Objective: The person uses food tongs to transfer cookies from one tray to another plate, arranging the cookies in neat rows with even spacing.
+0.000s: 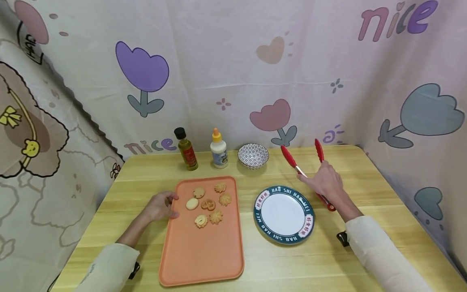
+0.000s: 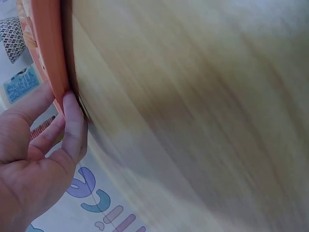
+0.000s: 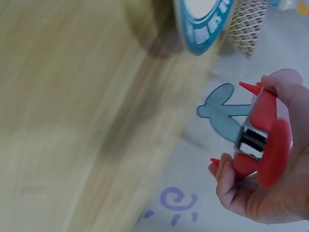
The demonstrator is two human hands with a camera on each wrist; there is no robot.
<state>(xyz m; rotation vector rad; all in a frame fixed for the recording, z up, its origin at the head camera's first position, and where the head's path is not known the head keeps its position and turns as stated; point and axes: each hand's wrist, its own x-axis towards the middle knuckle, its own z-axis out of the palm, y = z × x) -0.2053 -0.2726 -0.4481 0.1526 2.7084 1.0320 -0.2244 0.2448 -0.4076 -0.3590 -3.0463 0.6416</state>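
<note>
An orange tray (image 1: 200,255) lies on the table with several cookies (image 1: 208,204) of different shapes on its far half. My left hand (image 1: 163,205) grips the tray's left edge. The left wrist view shows the thumb and fingers (image 2: 73,121) pinching the tray rim (image 2: 50,43) from both sides. Over the table's right side, my right hand (image 1: 326,180) holds red-tipped metal tongs (image 1: 289,157) around their arms. The tongs' two tips are spread apart and point toward the back wall, with nothing between them. Their red handle end shows close up in the right wrist view.
Between tray and tongs sits a white plate (image 1: 282,215) with a dark green lettered rim. Along the back stand a dark-capped oil bottle (image 1: 188,154), a white bottle (image 1: 219,154) with a yellow-orange cap, and a patterned bowl (image 1: 253,156). A printed curtain (image 1: 219,61) hangs behind the table.
</note>
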